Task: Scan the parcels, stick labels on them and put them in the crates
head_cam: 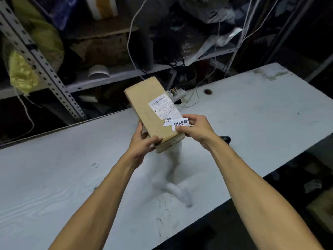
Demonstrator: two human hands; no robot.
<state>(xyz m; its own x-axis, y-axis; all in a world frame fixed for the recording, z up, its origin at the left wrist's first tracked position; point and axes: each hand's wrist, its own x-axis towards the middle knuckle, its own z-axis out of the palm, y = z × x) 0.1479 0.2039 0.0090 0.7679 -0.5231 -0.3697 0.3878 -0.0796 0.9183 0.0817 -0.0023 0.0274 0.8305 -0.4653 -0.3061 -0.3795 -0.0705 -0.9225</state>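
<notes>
A long brown cardboard parcel is held tilted above the white table. My left hand grips its near end from below and the side. A white shipping label with a barcode sits on its top face, and a small white label with black characters is stuck just below it. My right hand pinches another white label with black characters at the parcel's right edge.
A perforated metal shelf rack stands behind the table, packed with bags, boxes and cables. A dark object lies on the table behind my right wrist. A cable hole is in the tabletop. A brown box sits low at the right.
</notes>
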